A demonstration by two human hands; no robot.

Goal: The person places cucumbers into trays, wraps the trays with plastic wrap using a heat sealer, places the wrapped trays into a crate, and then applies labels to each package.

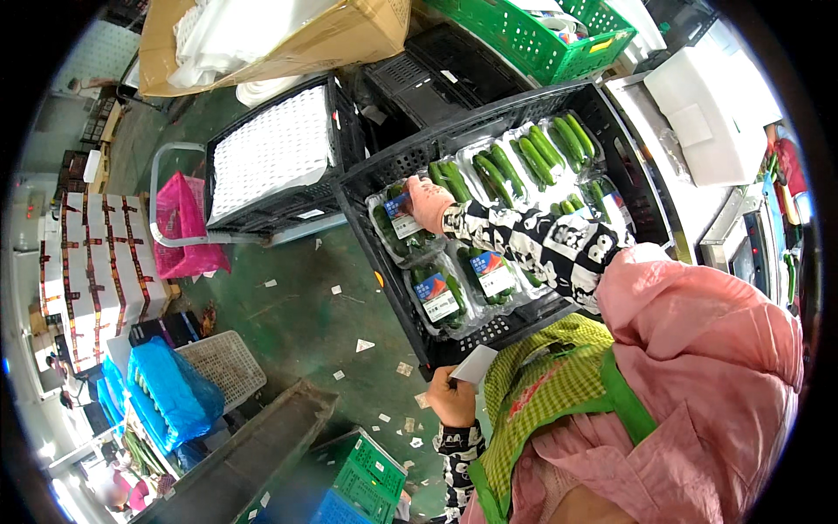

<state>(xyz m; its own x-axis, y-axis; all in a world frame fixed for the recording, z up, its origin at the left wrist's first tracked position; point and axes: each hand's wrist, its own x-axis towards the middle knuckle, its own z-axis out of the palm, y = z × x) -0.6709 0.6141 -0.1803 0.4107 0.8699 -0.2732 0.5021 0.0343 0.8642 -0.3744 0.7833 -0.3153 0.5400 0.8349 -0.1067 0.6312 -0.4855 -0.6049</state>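
Observation:
My right hand point(429, 206) reaches across a black crate point(394, 323) to a clear-wrapped pack of cucumbers point(403, 249) in its left corner. Its fingers are drawn together at the edge of a blue, red and white label point(401, 217) on that pack; some fingertips are hidden. Outside the crate's near edge, my left hand point(454, 400) grips a small white paper sheet point(476, 364). Two more labelled packs lie nearer to me, one a cucumber pack point(439, 299) in the near corner. Along the far side sit several cucumber packs point(497, 173) with no label showing.
Left of the crate stands a black crate with a white dimpled liner point(272, 153). Behind are a cardboard box point(288, 52) of plastic and a green crate point(559, 48). A pink bag point(185, 223) hangs in a grey frame. Paper scraps litter the green floor point(305, 306).

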